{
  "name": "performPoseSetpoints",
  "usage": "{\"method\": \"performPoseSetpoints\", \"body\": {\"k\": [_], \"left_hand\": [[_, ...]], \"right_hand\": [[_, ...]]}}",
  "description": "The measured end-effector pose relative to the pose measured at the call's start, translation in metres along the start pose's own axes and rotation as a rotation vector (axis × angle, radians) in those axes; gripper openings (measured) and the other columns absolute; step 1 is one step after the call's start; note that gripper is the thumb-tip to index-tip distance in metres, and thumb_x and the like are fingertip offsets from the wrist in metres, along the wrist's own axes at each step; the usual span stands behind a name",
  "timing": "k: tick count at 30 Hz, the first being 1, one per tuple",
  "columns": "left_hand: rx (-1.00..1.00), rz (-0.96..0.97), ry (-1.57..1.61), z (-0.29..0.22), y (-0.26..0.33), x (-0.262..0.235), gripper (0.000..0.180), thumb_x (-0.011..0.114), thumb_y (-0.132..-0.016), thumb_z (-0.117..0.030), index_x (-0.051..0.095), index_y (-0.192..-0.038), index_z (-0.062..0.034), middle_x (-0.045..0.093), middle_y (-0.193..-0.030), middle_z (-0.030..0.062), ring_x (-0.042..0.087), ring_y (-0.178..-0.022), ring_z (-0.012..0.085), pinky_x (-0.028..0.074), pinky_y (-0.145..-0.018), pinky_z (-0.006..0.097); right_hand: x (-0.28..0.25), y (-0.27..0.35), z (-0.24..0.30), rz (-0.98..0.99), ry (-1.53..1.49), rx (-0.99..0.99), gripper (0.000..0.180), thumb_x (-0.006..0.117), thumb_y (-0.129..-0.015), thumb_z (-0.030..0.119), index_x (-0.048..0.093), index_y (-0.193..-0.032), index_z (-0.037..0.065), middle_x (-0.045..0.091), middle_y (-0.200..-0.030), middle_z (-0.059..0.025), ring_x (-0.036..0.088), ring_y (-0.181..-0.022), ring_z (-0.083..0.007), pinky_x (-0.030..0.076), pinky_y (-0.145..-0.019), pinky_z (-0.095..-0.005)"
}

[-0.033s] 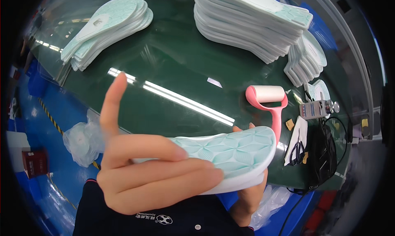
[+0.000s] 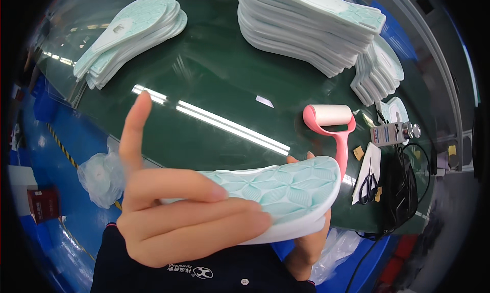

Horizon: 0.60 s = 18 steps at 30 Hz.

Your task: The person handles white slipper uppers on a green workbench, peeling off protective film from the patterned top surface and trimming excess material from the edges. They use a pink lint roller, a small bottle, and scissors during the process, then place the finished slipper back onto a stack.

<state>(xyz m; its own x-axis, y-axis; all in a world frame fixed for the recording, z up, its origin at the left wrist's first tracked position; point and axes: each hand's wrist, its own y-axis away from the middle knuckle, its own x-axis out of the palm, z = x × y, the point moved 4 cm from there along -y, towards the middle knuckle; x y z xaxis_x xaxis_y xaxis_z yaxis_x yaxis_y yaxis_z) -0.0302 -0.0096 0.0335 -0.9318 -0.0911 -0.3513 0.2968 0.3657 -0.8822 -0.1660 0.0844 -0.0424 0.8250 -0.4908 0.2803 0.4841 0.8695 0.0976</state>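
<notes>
Across most of the view, a dark green table (image 2: 204, 78), bearing a tall stack (image 2: 301, 37) of white sole-shaped pads at the far side, plus a left stack (image 2: 132, 30) and a right stack (image 2: 375, 73), both lower. At the near edge, a mint-patterned pad (image 2: 280, 188), raised in the hands. Over its left part, the left hand (image 2: 168, 221), one finger up and clear, the others across the patterned face; pinching or merely resting, impossible to tell. Beneath, the right hand (image 2: 312, 239), gripping from below, fingertips over the far edge. To the right, a black bag (image 2: 398, 196), pink-handled roller (image 2: 332, 115), bottle (image 2: 387, 134) and scissors (image 2: 368, 190).

Compared with an instant earlier, little change: left hand slightly further left along the pad, baring a bit more pattern; seemingly the same handling, nothing set down. Hidden: the pad's left end, left thumb, most of the right palm, roller handle's lower end. Hard to make out: a possible second layer underneath.
</notes>
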Motion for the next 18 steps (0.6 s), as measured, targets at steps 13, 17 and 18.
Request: {"method": "performPoseSetpoints", "body": {"k": [13, 17, 18], "left_hand": [[-0.255, 0.368, 0.385, 0.015, -0.001, 0.002, 0.067, 0.074, -0.056, -0.012, 0.038, -0.109, 0.0056, 0.06, -0.076, 0.012, 0.057, -0.077, 0.0204, 0.044, -0.073, 0.029], [-0.558, 0.481, 0.516, 0.028, -0.015, 0.019, 0.067, 0.071, -0.059, -0.004, 0.04, -0.118, -0.0007, 0.061, -0.088, 0.0127, 0.059, -0.079, 0.0184, 0.046, -0.067, 0.024], [-0.57, 0.467, 0.498, 0.036, -0.016, 0.022, 0.065, 0.069, -0.06, -0.001, 0.041, -0.119, -0.0028, 0.061, -0.089, 0.0124, 0.059, -0.078, 0.0163, 0.046, -0.067, 0.023]], "right_hand": [[0.025, 0.003, -0.023, 0.457, -0.759, 0.493, 0.084, 0.029, -0.075, 0.064, 0.01, -0.13, 0.004, 0.024, -0.128, -0.0216, 0.029, -0.117, -0.0364, 0.025, -0.089, -0.0605], [0.029, -0.017, -0.019, 0.303, -0.626, 0.507, 0.082, 0.033, -0.074, 0.064, 0.014, -0.129, 0.006, 0.026, -0.128, -0.0211, 0.032, -0.115, -0.036, 0.024, -0.088, -0.0631], [0.02, -0.021, -0.025, 0.31, -0.746, 0.543, 0.069, 0.044, -0.078, 0.045, 0.015, -0.129, 0.008, 0.023, -0.128, -0.023, 0.033, -0.114, -0.0373, 0.029, -0.087, -0.061]]}}
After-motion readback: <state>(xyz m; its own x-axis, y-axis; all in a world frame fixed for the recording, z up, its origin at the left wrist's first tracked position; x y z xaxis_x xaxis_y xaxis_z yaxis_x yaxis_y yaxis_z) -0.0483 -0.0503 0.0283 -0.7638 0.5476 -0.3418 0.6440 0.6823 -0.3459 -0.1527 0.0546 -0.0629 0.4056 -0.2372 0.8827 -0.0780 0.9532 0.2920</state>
